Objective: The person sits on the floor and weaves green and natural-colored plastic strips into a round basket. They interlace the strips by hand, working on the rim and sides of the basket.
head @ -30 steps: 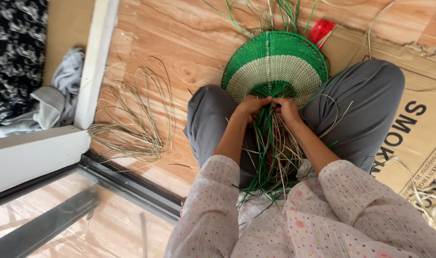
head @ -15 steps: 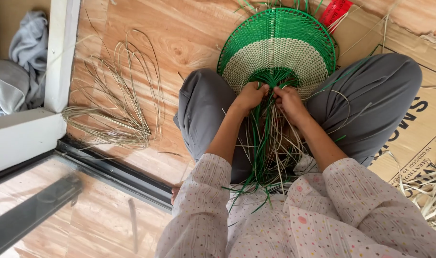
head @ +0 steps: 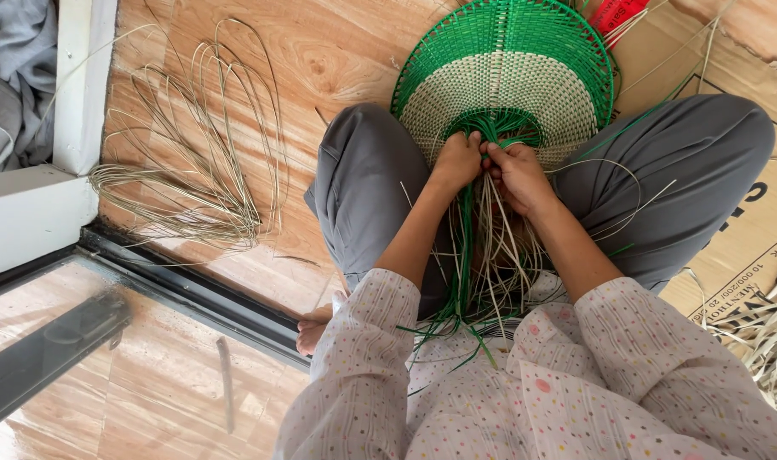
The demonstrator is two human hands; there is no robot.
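Observation:
A round woven fan-shaped piece (head: 507,72), green at the rim and centre with a cream band between, rests on my lap and the floor. Its loose green and cream strands (head: 482,255) hang down between my knees. My left hand (head: 458,160) and my right hand (head: 514,173) meet at the green centre of the weave, both pinching strands there. My fingers are closed around the strands; the exact strands held are hidden by my fingers.
A bundle of looped pale cane strips (head: 192,162) lies on the wooden floor to the left. A white door frame (head: 73,102) and dark sliding track (head: 184,290) run at left. Flattened cardboard (head: 746,247) lies to the right, a red object (head: 618,13) behind the weave.
The view has shifted, so everything sits further right and lower in frame. My hands stay at the weave's centre, working the strands with small finger movements.

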